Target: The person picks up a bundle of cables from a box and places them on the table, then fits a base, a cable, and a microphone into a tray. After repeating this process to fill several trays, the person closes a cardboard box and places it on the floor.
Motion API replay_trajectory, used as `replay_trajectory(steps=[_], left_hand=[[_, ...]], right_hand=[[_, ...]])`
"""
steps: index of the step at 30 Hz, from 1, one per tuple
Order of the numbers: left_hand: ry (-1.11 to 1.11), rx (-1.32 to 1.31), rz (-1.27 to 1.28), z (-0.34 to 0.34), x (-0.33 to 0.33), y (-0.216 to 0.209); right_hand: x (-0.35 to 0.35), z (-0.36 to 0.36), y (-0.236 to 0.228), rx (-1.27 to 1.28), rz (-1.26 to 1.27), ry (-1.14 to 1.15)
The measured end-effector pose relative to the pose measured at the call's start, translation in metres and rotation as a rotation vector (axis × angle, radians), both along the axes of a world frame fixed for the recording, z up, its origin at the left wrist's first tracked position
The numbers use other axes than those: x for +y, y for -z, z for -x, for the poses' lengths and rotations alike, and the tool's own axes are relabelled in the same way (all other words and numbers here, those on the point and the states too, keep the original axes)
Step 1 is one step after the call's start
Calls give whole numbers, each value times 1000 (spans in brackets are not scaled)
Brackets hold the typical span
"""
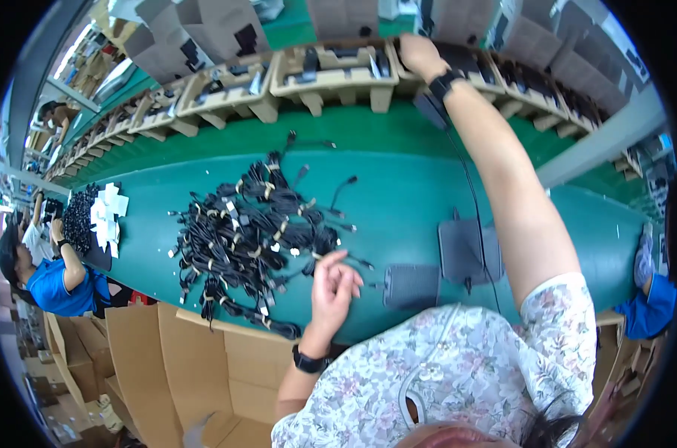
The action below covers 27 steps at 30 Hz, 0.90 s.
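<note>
My right arm stretches to the far row, and my right hand (420, 56) reaches over a molded cardboard tray (489, 88); its fingertips are hard to make out. A black band circles that wrist, with a dark block (431, 110) just below it and a thin black cord (473, 194) running down toward me. My left hand (335, 290) hovers at the right edge of a pile of bundled black cables (241, 231). Its fingers are loosely bent and apart, with nothing visible in them. Right of it lie a dark ribbed flat device (411, 286) and a larger dark flat device (461, 250).
More molded trays (334, 81) holding dark parts line the back of the green table (383, 179). An open cardboard box (193, 351) stands below its near edge. People in blue work at the left (62, 287) and right (652, 299). A grey post (603, 142) rises at right.
</note>
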State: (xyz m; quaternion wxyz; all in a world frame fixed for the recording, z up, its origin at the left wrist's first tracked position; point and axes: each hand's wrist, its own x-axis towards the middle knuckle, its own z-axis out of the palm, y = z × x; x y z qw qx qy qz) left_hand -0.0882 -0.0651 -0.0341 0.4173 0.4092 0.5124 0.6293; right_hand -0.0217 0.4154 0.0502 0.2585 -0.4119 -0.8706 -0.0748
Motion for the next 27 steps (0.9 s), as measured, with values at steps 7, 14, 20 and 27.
replay_trajectory(steps=[7,14,20,27], left_hand=[[-54,24,-35,1,6,4],[-46,65,-6,3,1,6],[-29,36,-48,0,-1,5],[127,1225,-205,-21,-1,-10]], right_hand=[[-112,-27,-15,168,-225,-146],[-282,-96,9,-347,166,-719],[-354,-132,34,-446,320,-869],[-357,-139,50,-335,469,-762]])
